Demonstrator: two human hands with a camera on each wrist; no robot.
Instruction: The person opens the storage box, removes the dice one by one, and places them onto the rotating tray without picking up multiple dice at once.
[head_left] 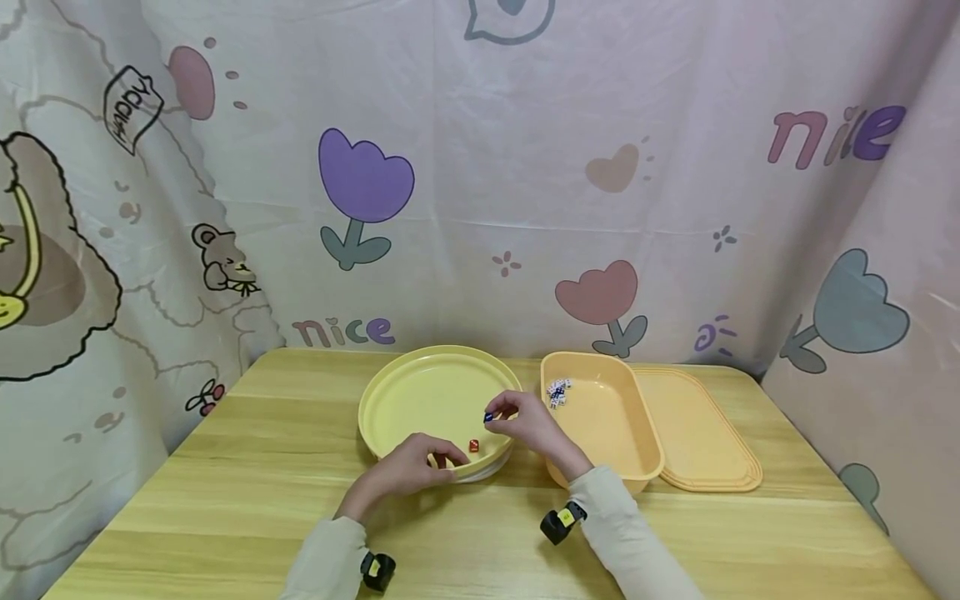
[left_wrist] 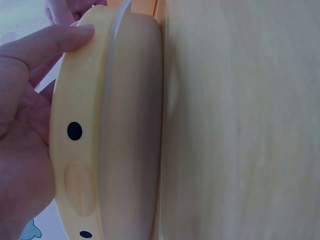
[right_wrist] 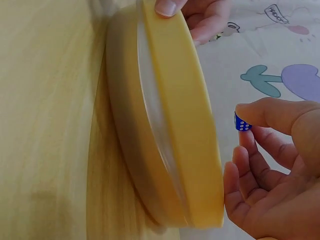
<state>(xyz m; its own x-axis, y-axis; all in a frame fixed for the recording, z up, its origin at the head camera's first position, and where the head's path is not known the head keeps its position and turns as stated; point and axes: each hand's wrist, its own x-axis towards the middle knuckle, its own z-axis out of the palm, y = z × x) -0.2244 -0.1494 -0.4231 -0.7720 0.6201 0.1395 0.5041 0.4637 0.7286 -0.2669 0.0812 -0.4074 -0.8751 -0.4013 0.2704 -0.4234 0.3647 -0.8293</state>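
A round yellow tray point(head_left: 420, 392) with a raised rim sits on the table. My left hand point(head_left: 416, 462) holds its near rim, the thumb point(left_wrist: 75, 37) against the outer wall and the other fingers over the inner side. A red die point(head_left: 474, 446) lies inside the tray near that hand. My right hand point(head_left: 528, 423) pinches a blue die point(right_wrist: 243, 121) with white dots between thumb and fingertips, above the tray's right side. Several white and blue dice point(head_left: 557, 392) lie clustered at the left of an orange rectangular bin point(head_left: 600, 442).
The bin stands just right of the tray, close to my right forearm. Beside it lies a flat orange lid point(head_left: 697, 433). A patterned curtain point(head_left: 480, 167) hangs behind the wooden table point(head_left: 247, 467).
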